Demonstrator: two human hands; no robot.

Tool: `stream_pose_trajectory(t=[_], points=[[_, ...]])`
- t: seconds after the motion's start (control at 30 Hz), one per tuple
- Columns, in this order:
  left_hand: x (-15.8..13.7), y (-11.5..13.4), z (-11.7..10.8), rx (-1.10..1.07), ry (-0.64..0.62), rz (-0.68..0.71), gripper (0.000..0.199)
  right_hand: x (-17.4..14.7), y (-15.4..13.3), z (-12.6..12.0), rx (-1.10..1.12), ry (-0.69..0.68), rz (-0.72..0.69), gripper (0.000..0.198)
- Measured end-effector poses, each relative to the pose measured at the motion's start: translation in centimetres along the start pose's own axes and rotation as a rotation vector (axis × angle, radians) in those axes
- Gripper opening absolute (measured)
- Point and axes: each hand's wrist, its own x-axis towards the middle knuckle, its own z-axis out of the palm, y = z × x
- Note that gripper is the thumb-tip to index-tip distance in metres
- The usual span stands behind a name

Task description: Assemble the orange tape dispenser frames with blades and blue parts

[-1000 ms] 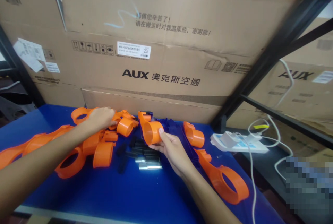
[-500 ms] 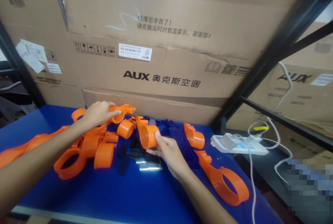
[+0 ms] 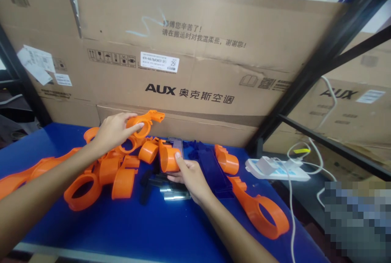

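My left hand (image 3: pixel 115 130) is closed on an orange plastic tape dispenser (image 3: pixel 142 128), fingers on its ring and its toothed head pointing right. It is raised over a heap of similar orange dispensers (image 3: pixel 124 181) on the blue table. My right hand (image 3: pixel 192 176) grips the round part of another orange tape dispenser (image 3: pixel 168 158) between thumb and fingers, its narrow end tilted up and away. Under that hand lie black strips (image 3: pixel 146 191) and shiny metal-looking pieces (image 3: pixel 175 193). Behind it a phone-like slab (image 3: pixel 176 142) shows in part.
Dark blue flat pieces (image 3: pixel 214 169) lie right of centre, with two more orange dispensers (image 3: pixel 270 218) beside them. A white power strip (image 3: pixel 276 169) with cables sits at the right edge. A big cardboard box (image 3: pixel 189 71) walls off the back, and a black metal frame (image 3: pixel 293 79) slants upward on the right.
My left hand has lifted its dispenser up off the heap and slightly right. My right hand has shifted a little left with its dispenser, showing more of the phone-like slab behind.
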Motion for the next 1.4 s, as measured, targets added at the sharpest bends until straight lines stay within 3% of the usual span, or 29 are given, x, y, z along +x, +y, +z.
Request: stream_pose_trajectory(t=[0.2,0.43,0.7,1.0,1.4], points=[[-0.7,0.2,0.8,-0.166,-0.016,-0.077,0.062,1.5,-0.1,1.5,-0.048,-0.028,0.017,0.061],[-0.8,-0.5,2.4,-0.327,-0.033,-0.117,0.049,2.9,0.0,2.7,-0.128,-0.019,0.008,0.06],[-0.9,-0.4,2.2,-0.326,-0.012,-0.104,0.052,4.5,0.3,2.3,-0.167,0.077,-0.064,0.062],[-0.7,0.1,1.9,-0.336,-0.01,-0.11,0.048,7.0,1.2,3.0,-0.425,0.016,-0.065,0.069],[-0.7,0.6,1.4,-0.34,0.01,-0.139,0.054,6.4,0.6,3.0,-0.578,0.052,-0.103,0.063]])
